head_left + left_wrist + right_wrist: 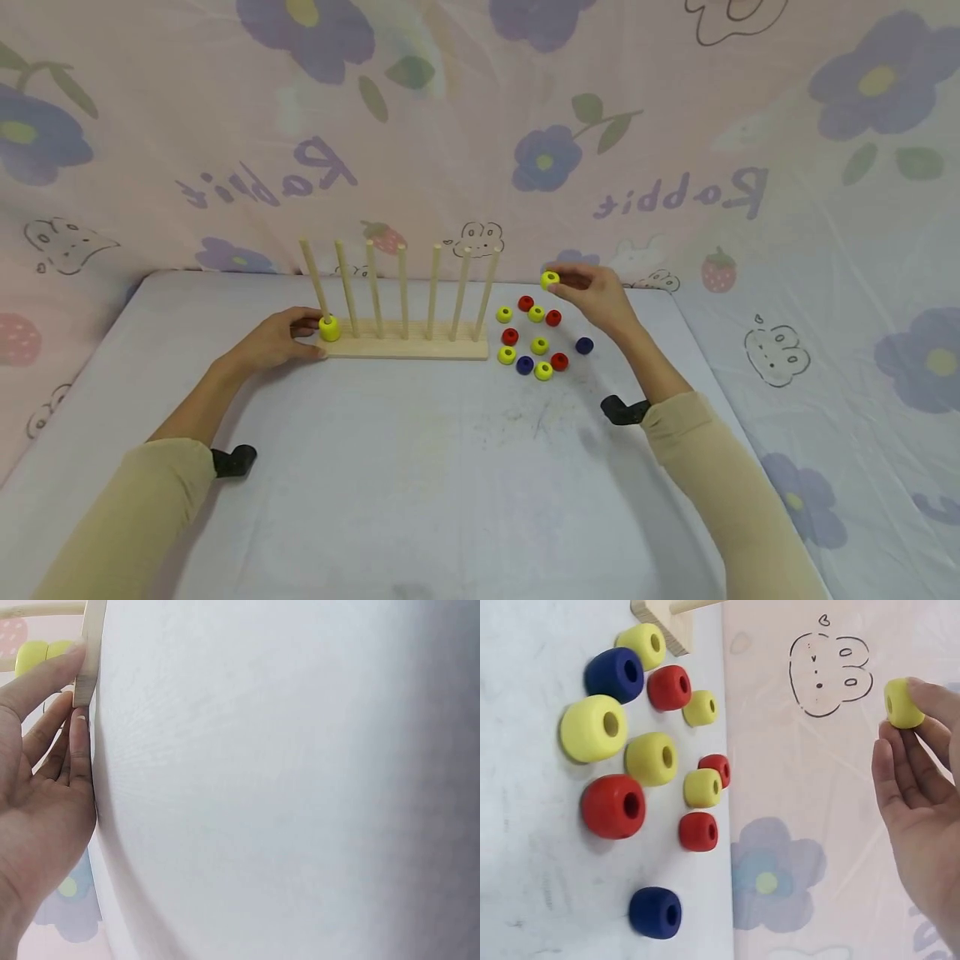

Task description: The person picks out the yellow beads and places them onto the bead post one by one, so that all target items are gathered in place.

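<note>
A wooden rack with a flat base [405, 350] and a row of upright pegs stands on the table. My left hand [272, 342] grips the left end of that base, thumb at the front edge and fingers behind. Two yellow beads [330, 332] sit stacked at the bottom of the leftmost peg. To the right of the rack, my right hand [602, 300] pinches a yellow bead [906, 706] between thumb and fingertips, raised above the table. Its hole shows in the right wrist view.
Loose beads lie spread on the table right of the rack: several yellow ones [592, 735], several red ones [607, 810] and two blue ones [649, 911]. A patterned cloth [450, 125] hangs behind the white table [375, 467]. Dark marks show on the tabletop near the beads.
</note>
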`<action>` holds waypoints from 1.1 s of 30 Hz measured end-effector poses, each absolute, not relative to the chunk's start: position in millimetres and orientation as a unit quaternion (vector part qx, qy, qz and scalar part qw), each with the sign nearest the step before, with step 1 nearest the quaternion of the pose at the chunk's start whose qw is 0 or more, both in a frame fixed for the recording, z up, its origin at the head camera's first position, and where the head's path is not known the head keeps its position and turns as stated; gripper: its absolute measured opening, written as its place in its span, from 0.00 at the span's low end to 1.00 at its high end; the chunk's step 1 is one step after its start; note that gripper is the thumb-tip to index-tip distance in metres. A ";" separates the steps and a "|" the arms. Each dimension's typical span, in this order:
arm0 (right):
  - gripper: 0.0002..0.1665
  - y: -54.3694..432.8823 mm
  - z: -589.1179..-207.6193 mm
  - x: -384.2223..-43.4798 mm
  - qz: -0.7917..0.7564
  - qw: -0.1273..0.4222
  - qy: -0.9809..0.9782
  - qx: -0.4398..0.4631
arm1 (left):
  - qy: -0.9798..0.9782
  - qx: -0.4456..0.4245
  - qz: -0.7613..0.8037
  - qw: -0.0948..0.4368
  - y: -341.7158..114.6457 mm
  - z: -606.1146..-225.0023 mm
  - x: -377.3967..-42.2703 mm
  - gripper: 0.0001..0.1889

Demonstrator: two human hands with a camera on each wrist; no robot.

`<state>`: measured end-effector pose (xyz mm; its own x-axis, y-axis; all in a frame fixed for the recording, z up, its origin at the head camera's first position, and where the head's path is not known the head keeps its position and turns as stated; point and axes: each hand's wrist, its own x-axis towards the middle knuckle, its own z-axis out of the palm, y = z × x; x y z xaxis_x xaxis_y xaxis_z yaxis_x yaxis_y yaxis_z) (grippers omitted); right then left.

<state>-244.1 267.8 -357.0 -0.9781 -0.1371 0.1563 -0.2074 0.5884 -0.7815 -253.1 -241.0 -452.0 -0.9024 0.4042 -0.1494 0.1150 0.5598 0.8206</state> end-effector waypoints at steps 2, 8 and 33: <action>0.21 265.8 -352.7 -245.0 0.438 0.042 -0.892 0.104 | 0.869 0.148 0.443 0.163 -241.0 -452.8 -253.4 0.42; 0.19 257.1 -340.7 -247.5 0.443 0.051 -0.885 0.131 | 0.872 0.144 0.440 0.160 -241.4 -453.0 -253.6 0.42; 0.18 220.2 -298.3 -261.7 0.460 0.064 -0.859 0.215 | 0.875 0.142 0.431 0.167 -241.1 -453.4 -256.6 0.43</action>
